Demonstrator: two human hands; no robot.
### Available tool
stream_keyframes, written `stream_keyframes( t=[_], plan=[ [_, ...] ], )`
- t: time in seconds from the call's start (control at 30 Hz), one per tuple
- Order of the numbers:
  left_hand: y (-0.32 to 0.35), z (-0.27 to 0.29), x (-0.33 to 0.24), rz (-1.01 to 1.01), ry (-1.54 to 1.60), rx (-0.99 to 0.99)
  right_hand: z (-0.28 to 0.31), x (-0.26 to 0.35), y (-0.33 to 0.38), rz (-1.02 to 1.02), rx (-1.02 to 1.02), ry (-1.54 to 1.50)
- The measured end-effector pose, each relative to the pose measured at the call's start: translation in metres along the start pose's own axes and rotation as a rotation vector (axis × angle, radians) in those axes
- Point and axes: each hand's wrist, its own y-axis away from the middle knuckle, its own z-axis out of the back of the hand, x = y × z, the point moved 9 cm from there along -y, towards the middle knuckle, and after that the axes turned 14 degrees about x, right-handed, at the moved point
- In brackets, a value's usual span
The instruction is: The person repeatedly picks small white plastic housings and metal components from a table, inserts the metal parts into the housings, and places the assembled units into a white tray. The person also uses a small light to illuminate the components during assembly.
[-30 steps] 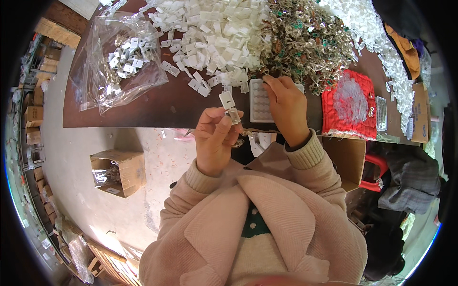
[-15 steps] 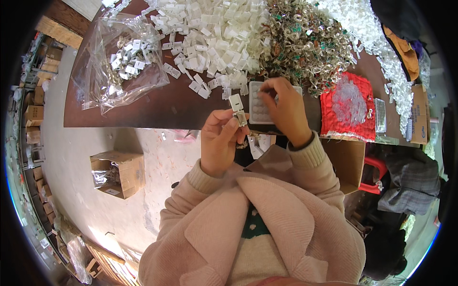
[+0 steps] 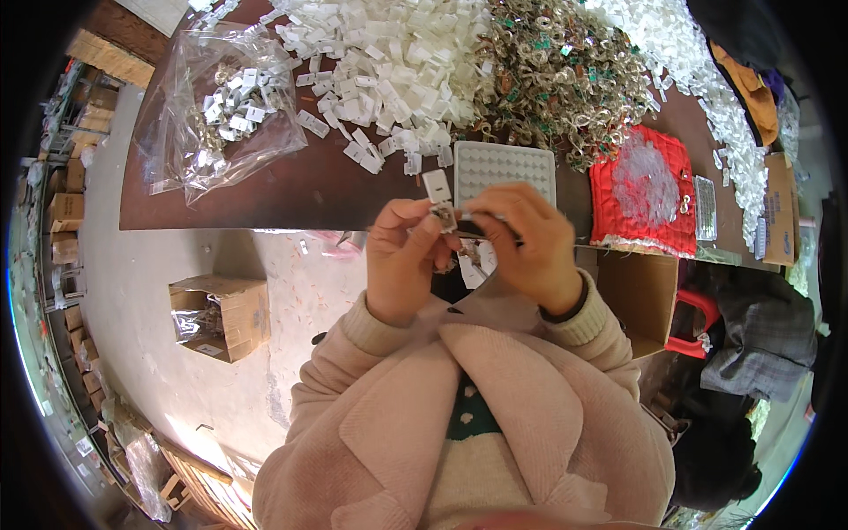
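My left hand [image 3: 399, 265] pinches a small white plastic case [image 3: 436, 186] just past the table's near edge. Its flat lid part stands up above the fingers; the lower part, between thumb and fingertips, looks clear with something inside. Some thin wire-like bits hang under that hand. My right hand [image 3: 534, 252] is beside the case, thumb and fingers drawn together with the tips close to its lower part. What they hold, if anything, is too small to make out. Behind the right hand lies a white tray [image 3: 505, 146] with rows of small round cells.
Beyond the tray are heaps of white plastic cases [image 3: 384, 84] and coiled wire pieces [image 3: 565, 79]. A clear bag [image 3: 278, 146] of parts lies left, a red cloth [image 3: 605, 212] with clear film right. A cardboard box [image 3: 247, 318] stands on the floor.
My right hand has come from over the tray back toward me and left, to the case in my left hand. The left hand stays nearly in place.
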Motion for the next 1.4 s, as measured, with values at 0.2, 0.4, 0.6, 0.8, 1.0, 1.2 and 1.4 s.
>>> stream_keyframes(
  t=[0.2, 0.4, 0.6, 0.8, 1.0, 1.2, 1.4],
  plan=[
    [0.003, 0.016, -0.010, -0.016, 0.015, -0.041, 0.013, -0.040, 0.030, -0.152, 0.047, 0.248],
    [0.006, 0.016, -0.011, -0.015, 0.008, -0.044, 0.010, -0.045, 0.040, -0.134, 0.006, 0.268],
    [0.011, 0.011, -0.012, -0.018, -0.089, -0.088, 0.054, -0.034, 0.052, -0.072, -0.195, 0.212],
    [0.004, -0.004, -0.002, -0.013, -0.029, 0.013, 0.138, -0.054, 0.170, -0.348, -0.209, -0.215],
    [0.001, -0.012, 0.023, 0.098, 0.052, 0.020, 0.133, -0.101, 0.316, -0.826, -0.007, 0.057],
    [-0.001, -0.024, 0.032, 0.142, 0.072, 0.072, 0.105, -0.101, 0.260, -0.691, -0.136, 0.205],
    [0.007, -0.034, 0.035, 0.168, 0.043, 0.087, 0.062, -0.074, 0.111, -0.289, -0.199, -0.012]
  ],
)
